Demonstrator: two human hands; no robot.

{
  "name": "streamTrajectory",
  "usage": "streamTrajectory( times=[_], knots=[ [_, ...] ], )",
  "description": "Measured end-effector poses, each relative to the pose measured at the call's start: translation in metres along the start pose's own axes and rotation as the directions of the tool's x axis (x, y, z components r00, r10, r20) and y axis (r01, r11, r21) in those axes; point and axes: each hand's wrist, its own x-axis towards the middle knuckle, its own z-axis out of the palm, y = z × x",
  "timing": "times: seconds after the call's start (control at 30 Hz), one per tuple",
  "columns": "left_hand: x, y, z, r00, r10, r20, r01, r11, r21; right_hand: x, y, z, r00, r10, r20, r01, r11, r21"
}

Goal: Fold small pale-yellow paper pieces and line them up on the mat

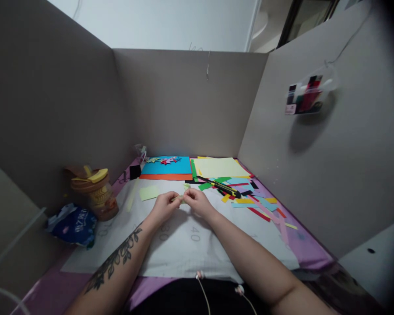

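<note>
Near the middle of the white sheet, my left hand [166,204] and my right hand [197,202] meet, fingertips close together. Both pinch a small pale green paper piece [181,199], mostly covered by the fingers, so its folds cannot be made out. Left of the hands lies a light green paper square [149,193]. A black and yellow utility knife [228,188] rests to the right, on top of scattered coloured paper strips [254,204].
Small folded paper stars [167,161] lie on a blue sheet [166,169] at the back, beside stacked pale yellow paper [219,167]. At left stand a brown cup with a yellow lid [100,197] and a blue packet [74,225]. Grey partitions [190,100] surround the table.
</note>
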Motion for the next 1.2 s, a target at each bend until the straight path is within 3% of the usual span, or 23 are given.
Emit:
streamTrajectory(
  times=[0.27,0.4,0.5,0.7,0.97,1.2],
  knots=[
    [0.008,-0.005,-0.015,0.983,-0.128,-0.129,0.097,0.970,-0.223,0.007,0.005,-0.011,0.999,0.050,0.012,-0.051,0.996,0.070],
    [0.011,-0.009,-0.019,0.971,-0.150,-0.184,0.096,0.957,-0.274,0.008,0.009,-0.016,0.998,0.032,-0.046,-0.030,0.998,0.060],
    [0.008,-0.006,-0.014,0.986,-0.125,-0.113,0.101,0.975,-0.197,0.006,0.004,-0.014,0.994,-0.010,-0.107,0.012,1.000,0.019],
    [0.000,0.002,0.002,1.000,0.001,0.024,-0.001,1.000,0.004,-0.002,-0.005,-0.003,0.998,-0.064,-0.007,0.063,0.994,-0.092],
    [0.001,0.003,0.000,0.993,-0.076,0.095,0.079,0.997,-0.026,0.000,0.005,0.000,0.997,0.021,-0.074,-0.013,0.994,0.107],
    [0.003,-0.004,-0.001,0.991,-0.095,0.092,0.100,0.994,-0.044,0.002,0.004,-0.004,0.991,0.034,-0.131,-0.016,0.990,0.138]
  ],
)
